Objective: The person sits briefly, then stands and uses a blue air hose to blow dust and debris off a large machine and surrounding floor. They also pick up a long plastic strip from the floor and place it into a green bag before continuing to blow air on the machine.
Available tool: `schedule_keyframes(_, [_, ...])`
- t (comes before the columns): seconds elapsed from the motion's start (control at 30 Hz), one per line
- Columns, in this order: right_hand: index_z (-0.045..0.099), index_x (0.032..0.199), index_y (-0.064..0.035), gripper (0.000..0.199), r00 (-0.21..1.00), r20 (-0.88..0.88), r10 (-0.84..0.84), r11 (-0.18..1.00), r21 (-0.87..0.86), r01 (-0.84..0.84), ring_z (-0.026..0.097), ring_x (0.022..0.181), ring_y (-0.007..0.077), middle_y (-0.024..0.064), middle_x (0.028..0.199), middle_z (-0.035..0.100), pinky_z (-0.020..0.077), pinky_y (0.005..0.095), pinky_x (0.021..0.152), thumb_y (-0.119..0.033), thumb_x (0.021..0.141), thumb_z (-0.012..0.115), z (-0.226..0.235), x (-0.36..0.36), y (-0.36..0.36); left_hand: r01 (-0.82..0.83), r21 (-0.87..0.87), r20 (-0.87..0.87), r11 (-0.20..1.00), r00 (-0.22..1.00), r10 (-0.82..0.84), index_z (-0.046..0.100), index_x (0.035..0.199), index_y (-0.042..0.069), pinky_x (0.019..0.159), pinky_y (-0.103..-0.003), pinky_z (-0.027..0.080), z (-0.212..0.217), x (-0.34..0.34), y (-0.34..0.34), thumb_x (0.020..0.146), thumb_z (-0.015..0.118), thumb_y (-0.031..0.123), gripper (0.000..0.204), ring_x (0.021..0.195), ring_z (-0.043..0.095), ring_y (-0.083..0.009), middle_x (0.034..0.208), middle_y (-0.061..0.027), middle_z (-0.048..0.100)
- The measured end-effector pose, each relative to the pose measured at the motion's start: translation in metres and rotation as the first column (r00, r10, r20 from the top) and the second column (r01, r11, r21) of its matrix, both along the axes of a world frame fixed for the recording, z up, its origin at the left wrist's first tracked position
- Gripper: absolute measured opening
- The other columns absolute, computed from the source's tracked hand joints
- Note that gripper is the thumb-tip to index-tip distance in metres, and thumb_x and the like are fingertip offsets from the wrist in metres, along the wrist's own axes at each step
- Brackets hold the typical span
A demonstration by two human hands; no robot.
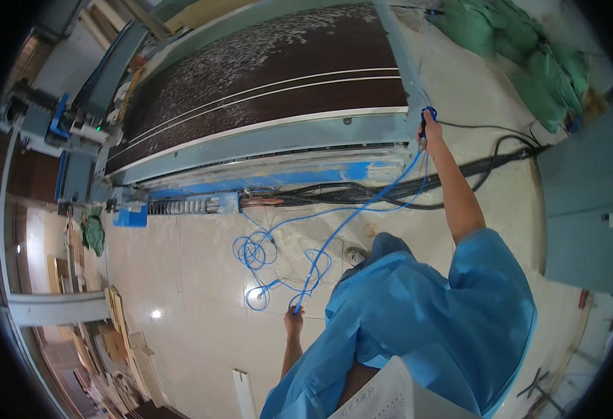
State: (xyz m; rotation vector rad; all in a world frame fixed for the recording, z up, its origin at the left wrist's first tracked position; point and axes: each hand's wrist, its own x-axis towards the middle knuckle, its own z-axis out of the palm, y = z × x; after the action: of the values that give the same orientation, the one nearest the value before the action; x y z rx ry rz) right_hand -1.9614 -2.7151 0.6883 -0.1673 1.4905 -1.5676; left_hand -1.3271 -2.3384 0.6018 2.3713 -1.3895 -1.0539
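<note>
My right hand (430,131), its arm stretched forward, is closed around a blue air blow gun (429,112) beside the corner of a machine bed (278,146). A blue air hose (362,209) runs from the gun down to my left hand (294,321). That hand is closed on the hose, low over the floor. More of the hose lies in loose loops between my left hand and the machine. On the bed is a dark brown board (348,42) strewn with pale chips, with two light lines along it.
Black cables (334,195) run along the machine's base toward a grey-blue cabinet (586,202) on the right. Green sacks (509,42) stand at the far right. The machine's gantry (76,133) is at the left. Board offcuts (128,335) lie lower left, and a white strip (243,391) near my left arm.
</note>
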Motion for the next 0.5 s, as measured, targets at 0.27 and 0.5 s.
schedule_keyframes(0.27, [0.052,0.066,-0.0090,0.054,0.976,0.198,-0.087,0.996,0.011,0.086,0.050,0.042,0.0225,0.0051,0.054,0.049,0.0414,0.0372,0.040,-0.055,0.094,0.053,-0.034,-0.040,-0.030,-0.031,-0.174,-0.102,0.984,0.995,0.014,0.070,0.095,0.006,0.071,-0.035,0.051,0.008,-0.013,-0.113,0.093,0.056,0.024,0.023,0.078,0.070,-0.0231,0.079,-0.0091,0.072])
schedule_keyframes(0.5, [0.055,0.074,-0.0089,0.069,0.947,0.308,0.095,0.985,-0.169,-0.044,0.054,0.048,0.0230,0.0050,0.056,0.053,0.0457,0.0392,0.044,-0.069,0.095,0.029,-0.002,-0.078,-0.130,0.143,-0.038,-0.104,0.989,0.984,-0.146,0.070,0.102,0.009,0.068,-0.034,0.051,0.031,-0.093,-0.180,0.094,0.057,0.027,0.025,0.078,0.070,-0.0235,0.082,-0.0096,0.073])
